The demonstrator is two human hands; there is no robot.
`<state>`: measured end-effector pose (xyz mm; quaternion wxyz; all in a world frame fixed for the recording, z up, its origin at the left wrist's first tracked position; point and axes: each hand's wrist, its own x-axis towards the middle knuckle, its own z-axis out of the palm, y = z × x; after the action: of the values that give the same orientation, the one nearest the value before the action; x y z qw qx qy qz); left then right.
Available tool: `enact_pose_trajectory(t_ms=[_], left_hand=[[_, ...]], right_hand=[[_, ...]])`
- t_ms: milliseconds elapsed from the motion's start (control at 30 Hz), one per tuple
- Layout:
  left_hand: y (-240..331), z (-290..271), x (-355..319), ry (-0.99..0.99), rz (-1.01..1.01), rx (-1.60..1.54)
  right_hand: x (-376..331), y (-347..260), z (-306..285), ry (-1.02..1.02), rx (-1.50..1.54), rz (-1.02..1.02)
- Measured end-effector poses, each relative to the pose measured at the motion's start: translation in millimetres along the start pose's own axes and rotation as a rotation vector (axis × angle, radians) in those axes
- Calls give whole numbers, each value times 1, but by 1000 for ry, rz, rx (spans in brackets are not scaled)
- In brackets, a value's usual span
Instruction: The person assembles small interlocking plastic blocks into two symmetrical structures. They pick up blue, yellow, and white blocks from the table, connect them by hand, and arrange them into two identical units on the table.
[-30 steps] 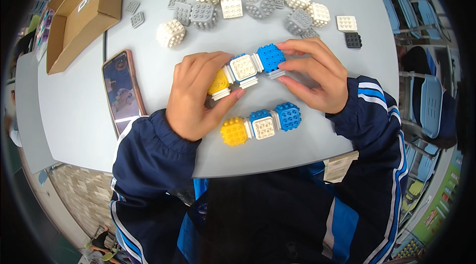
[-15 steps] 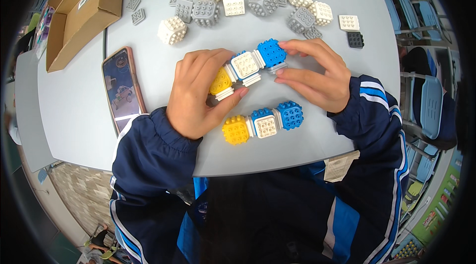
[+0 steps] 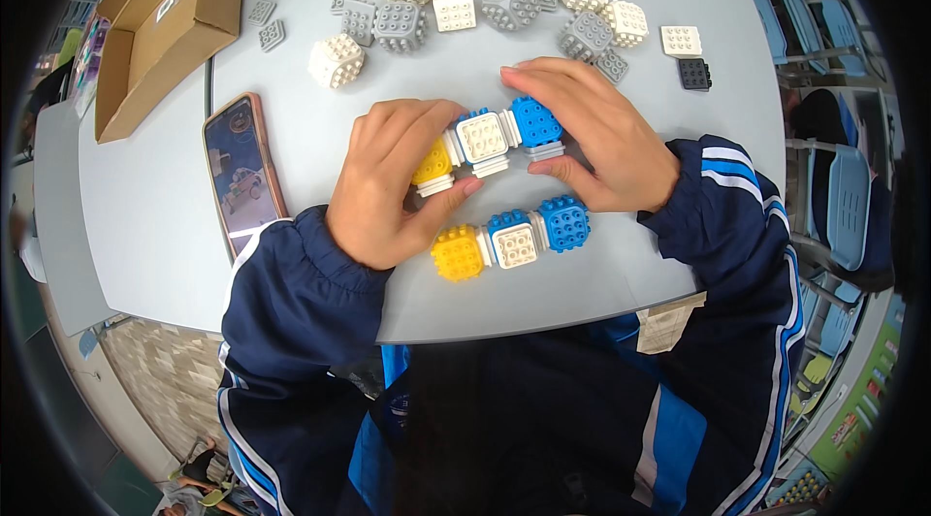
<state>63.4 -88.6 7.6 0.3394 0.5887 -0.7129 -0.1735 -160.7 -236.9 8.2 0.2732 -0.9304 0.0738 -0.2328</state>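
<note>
A joined row of studded building blocks (image 3: pixel 482 138), yellow, then white and blue, then blue, lies between my hands. My left hand (image 3: pixel 383 186) is closed round its yellow end, thumb in front and fingers behind. My right hand (image 3: pixel 606 143) grips the blue end, with the thumb at a grey plate (image 3: pixel 545 151) under the blue block and the fingers reaching over behind. White plates also show on the front of the yellow and middle blocks. Just nearer to me rests a second row of blocks (image 3: pixel 513 244) in the same colours, touched by neither hand.
Loose white and grey blocks (image 3: pixel 400 23) are spread across the far side. A white plate (image 3: pixel 681 40) and a black plate (image 3: pixel 694 74) lie at the far right. At left are a phone (image 3: pixel 245 167) with a lit screen and an open cardboard box (image 3: pixel 155 41).
My right hand has turned and moved inward, its fingers now arching over behind the blue end. My left hand keeps its hold on the yellow end.
</note>
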Motion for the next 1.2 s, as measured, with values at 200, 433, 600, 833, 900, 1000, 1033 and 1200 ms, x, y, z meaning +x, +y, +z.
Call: enact_pose_trajectory(t_ms=[200, 433, 600, 833, 900, 1000, 1033, 1200], left_hand=[[2, 2, -1, 11, 14, -32], [4, 1, -2, 38, 20, -69], [9, 3, -4, 80, 12, -149], [8, 2, -3, 148, 82, -71], [5, 4, -5, 140, 53, -62], [4, 2, -3, 123, 32, -61], [5, 0, 0, 122, 46, -54], [-1, 3, -2, 80, 38, -68]], right_hand=[[-1, 5, -1, -9, 3, -68], [12, 7, 1, 81, -21, -205], [12, 2, 2, 82, -2, -174], [10, 9, 10, 64, 67, -155], [10, 7, 5, -4, 90, -84], [11, 1, -1, -67, 133, -4], [11, 1, -6, -115, 143, -4], [21, -15, -30, -270, 16, 47]])
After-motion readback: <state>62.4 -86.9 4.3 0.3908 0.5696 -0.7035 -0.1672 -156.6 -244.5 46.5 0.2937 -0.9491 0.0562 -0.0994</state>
